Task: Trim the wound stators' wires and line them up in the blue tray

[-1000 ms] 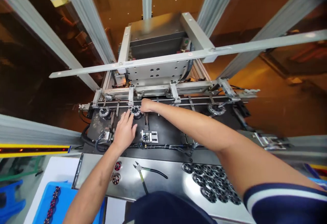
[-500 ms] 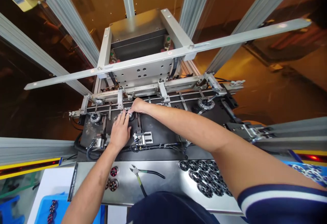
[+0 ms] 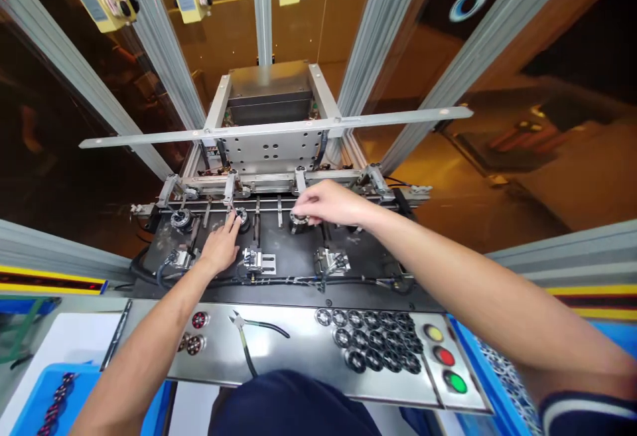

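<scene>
My left hand (image 3: 220, 245) lies at the second round fixture (image 3: 242, 219) from the left, its fingers stretched out and the fingertips touching the near left side of it. Over the third round fixture (image 3: 298, 223), my right hand (image 3: 328, 202) has its fingers pressed together at the top; whatever they hold is hidden. Another round fixture (image 3: 181, 220) with a ringed part on it stands at the left end of the black machine plate (image 3: 288, 253).
A steel ledge (image 3: 298, 356) in front bears cutting pliers (image 3: 240, 323), several black round parts (image 3: 373, 340), a few red-centred ones (image 3: 200, 320) and yellow, red (image 3: 444, 356) and green buttons. A long metal bar (image 3: 279, 127) crosses above the plate. Blue bins stand at both sides.
My right hand has moved right, from the second fixture to the third. My left hand stays at the second fixture. The view has shifted, and the buttons at the right now show.
</scene>
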`<move>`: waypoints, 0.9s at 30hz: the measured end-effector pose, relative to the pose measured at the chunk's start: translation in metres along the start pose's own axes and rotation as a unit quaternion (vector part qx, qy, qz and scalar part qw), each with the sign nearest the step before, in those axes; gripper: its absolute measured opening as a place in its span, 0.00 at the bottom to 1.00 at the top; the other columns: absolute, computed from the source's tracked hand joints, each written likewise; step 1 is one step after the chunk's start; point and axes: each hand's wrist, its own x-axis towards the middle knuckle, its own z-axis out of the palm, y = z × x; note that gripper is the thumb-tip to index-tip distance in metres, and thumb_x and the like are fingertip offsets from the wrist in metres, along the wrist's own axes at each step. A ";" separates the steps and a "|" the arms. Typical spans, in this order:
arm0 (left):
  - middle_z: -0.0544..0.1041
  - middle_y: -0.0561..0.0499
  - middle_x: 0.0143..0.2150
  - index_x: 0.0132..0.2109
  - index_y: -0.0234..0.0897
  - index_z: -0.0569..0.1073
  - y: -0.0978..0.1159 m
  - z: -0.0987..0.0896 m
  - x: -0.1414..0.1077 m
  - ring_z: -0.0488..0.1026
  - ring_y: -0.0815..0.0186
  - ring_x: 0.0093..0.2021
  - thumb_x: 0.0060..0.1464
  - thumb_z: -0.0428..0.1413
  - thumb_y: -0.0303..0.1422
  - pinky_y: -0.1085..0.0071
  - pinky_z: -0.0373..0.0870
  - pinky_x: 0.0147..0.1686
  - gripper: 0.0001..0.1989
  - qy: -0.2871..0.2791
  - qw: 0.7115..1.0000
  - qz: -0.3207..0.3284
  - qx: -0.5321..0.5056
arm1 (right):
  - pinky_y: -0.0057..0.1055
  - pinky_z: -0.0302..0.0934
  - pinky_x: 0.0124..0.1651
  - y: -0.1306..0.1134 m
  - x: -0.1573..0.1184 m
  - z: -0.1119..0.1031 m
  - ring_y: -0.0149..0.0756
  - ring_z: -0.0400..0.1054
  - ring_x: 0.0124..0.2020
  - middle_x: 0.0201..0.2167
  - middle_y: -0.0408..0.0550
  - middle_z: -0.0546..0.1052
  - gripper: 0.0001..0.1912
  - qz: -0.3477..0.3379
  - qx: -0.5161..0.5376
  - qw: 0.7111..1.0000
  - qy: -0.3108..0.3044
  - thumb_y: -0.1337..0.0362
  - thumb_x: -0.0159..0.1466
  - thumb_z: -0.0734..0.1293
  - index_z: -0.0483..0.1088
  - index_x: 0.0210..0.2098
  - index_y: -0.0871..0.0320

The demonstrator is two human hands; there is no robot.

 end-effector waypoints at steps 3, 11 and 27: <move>0.47 0.40 0.76 0.71 0.38 0.55 -0.001 -0.004 0.001 0.75 0.50 0.58 0.56 0.58 0.28 0.59 0.72 0.55 0.38 -0.006 1.000 -0.006 -0.013 | 0.30 0.68 0.37 0.041 -0.011 -0.014 0.34 0.75 0.31 0.29 0.47 0.80 0.17 0.055 -0.047 0.995 0.065 0.55 0.69 0.65 0.76 0.34 0.62; 0.66 0.38 0.69 0.64 0.33 0.68 0.031 -0.049 -0.015 0.67 0.53 0.66 0.63 0.51 0.34 0.58 0.66 0.64 0.23 0.101 0.994 -0.032 -0.038 | 0.40 0.72 0.47 0.073 0.019 0.028 0.38 0.74 0.44 0.47 0.49 0.76 0.15 0.100 -0.078 0.992 -0.028 0.57 0.69 0.67 0.72 0.49 0.61; 0.62 0.32 0.70 0.65 0.27 0.63 0.156 -0.006 0.026 0.59 0.47 0.70 0.60 0.55 0.28 0.53 0.67 0.63 0.27 0.115 0.988 0.047 -0.091 | 0.43 0.70 0.51 0.075 0.079 0.020 0.42 0.72 0.50 0.53 0.54 0.73 0.18 0.187 -0.064 0.980 -0.001 0.58 0.68 0.68 0.69 0.54 0.61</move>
